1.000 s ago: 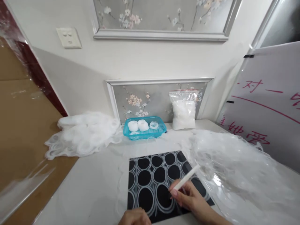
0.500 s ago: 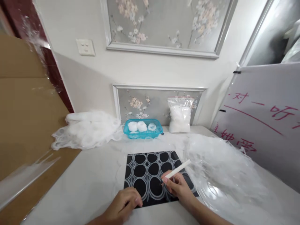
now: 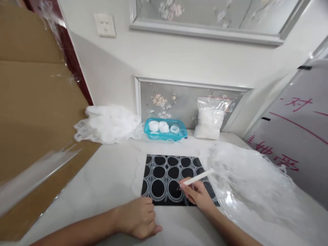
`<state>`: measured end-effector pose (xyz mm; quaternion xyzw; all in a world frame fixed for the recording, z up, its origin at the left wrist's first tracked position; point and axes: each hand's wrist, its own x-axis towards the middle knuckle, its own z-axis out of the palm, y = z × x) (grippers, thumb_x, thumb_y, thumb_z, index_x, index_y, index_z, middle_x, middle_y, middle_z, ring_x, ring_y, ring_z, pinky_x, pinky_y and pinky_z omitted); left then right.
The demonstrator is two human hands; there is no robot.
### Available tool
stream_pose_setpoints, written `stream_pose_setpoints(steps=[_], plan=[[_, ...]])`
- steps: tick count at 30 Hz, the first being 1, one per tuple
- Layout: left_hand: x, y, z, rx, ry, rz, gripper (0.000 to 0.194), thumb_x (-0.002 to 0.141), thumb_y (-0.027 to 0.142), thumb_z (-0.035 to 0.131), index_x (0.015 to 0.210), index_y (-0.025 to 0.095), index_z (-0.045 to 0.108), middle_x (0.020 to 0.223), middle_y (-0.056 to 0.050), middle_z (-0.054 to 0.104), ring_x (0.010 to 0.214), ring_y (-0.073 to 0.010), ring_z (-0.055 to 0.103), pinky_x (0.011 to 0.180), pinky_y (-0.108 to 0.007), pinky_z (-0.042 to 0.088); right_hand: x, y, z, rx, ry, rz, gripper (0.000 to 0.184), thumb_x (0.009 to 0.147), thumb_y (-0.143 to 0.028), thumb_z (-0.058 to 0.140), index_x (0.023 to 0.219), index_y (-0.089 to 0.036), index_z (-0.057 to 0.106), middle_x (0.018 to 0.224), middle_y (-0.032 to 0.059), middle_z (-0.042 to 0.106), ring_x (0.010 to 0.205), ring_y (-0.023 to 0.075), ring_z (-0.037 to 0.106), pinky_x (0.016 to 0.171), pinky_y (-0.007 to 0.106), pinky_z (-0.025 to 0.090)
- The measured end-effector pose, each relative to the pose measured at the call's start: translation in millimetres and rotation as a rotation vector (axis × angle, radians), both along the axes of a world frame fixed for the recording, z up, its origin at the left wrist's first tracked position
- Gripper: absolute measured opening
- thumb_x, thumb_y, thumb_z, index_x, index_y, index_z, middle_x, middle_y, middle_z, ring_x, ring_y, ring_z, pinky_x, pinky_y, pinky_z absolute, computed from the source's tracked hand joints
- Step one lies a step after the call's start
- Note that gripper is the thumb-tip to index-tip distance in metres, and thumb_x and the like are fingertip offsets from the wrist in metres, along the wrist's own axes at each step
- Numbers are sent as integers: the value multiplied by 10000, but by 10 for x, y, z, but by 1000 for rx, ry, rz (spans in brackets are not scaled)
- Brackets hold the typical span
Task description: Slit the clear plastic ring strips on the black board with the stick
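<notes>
One white pen (image 3: 199, 177) in right hand (image 3: 196, 194), black patterned sheet (image 3: 173, 173) beneath both.

Sheet (image 3: 173, 172): black, patterned with rows of rounded black shapes, each outlined in pale grey, with pointed grey motifs between. Pen (image 3: 198, 177): plain white. Basket (image 3: 166, 137): translucent turquoise; the rolls (image 3: 163, 127) inside: white. Zip bag (image 3: 211, 118): clear, with white contents (image 3: 208, 126) and a red line along its top edge. Tabletop (image 3: 115, 174): off-white. Lower framed panel (image 3: 186, 100): grey, with peach and white blossoms (image 3: 160, 100), edged in silver-grey. Board (image 3: 299, 136): pale grey, bearing red-pink handwriting (image 3: 285, 162). Cardboard (image 3: 33, 102): brown. Wall socket (image 3: 105, 25): white.
</notes>
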<state>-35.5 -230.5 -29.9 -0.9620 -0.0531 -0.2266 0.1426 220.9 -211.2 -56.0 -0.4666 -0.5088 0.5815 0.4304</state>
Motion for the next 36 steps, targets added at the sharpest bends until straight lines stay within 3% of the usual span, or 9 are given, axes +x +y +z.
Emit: stream_pose_setpoints(steps=[4, 6, 8, 12, 15, 18, 23, 36], plan=[[-164, -25, 239, 70, 61, 10, 383, 880, 273, 618, 523, 178, 517, 465, 17, 446, 427, -116, 400, 419, -302, 282, 19, -2, 90, 148, -214, -54, 417, 817, -558, 642, 891, -149, 671, 556, -20, 502, 441, 74, 370, 408, 212, 255], [-313, 30, 328, 119, 38, -41, 189, 870, 263, 637, 731, 136, 655, 486, 30, 467, 428, -108, 414, 398, -279, 295, -38, -9, 194, 189, -288, -35, 377, 847, -525, 616, 915, -161, 687, 596, 3, 558, 477, 97, 426, 435, 225, 304], [-472, 98, 351, 143, 39, -62, 165, 860, 249, 650, 941, 108, 677, 495, 51, 468, 421, -100, 418, 384, -259, 303, -155, -18, 311, 231, -337, 20, 344, 857, -497, 605, 911, -172, 703, 631, 22, 604, 515, 121, 477, 457, 236, 344], [-681, 144, 228, 109, 21, 58, 168, 891, 246, 597, 956, 103, 658, 499, 53, 509, 421, -98, 468, 387, -254, 335, -538, 14, 438, 402, -385, 187, 237, 865, -388, 613, 927, -186, 721, 759, 44, 685, 641, 154, 576, 560, 260, 430], [-710, 67, 113, 65, 52, 215, 210, 933, 266, 528, 1023, 113, 641, 527, 41, 575, 443, -110, 538, 419, -252, 376, -831, 106, 361, 452, -368, 312, 212, 863, -319, 619, 1001, -182, 705, 730, 26, 680, 635, 146, 594, 603, 264, 457], [-691, -26, 68, 27, 115, 302, 280, 958, 303, 493, 1109, 104, 619, 522, 29, 605, 434, -129, 564, 433, -258, 392, -992, 198, 213, 408, -318, 338, 176, 853, -319, 622, 896, -163, 692, 687, 19, 652, 589, 136, 583, 581, 261, 462], [-645, -77, 67, 3, 168, 352, 372, 988, 354, 423, 1158, 82, 611, 508, 12, 624, 407, -157, 576, 404, -268, 366, -978, 245, 86, 323, -219, 350, 226, 832, -383, 645, 834, -157, 662, 670, 5, 622, 509, 111, 542, 512, 248, 439], [-599, -75, -19, -47, 246, 407, 422, 993, 388, 384, 1182, 87, 612, 509, -16, 640, 406, -168, 585, 402, -267, 329, -944, 213, 147, 350, -345, 364, 201, 818, -351, 659, 808, -152, 681, 628, -3, 617, 538, 108, 516, 529, 237, 407]])
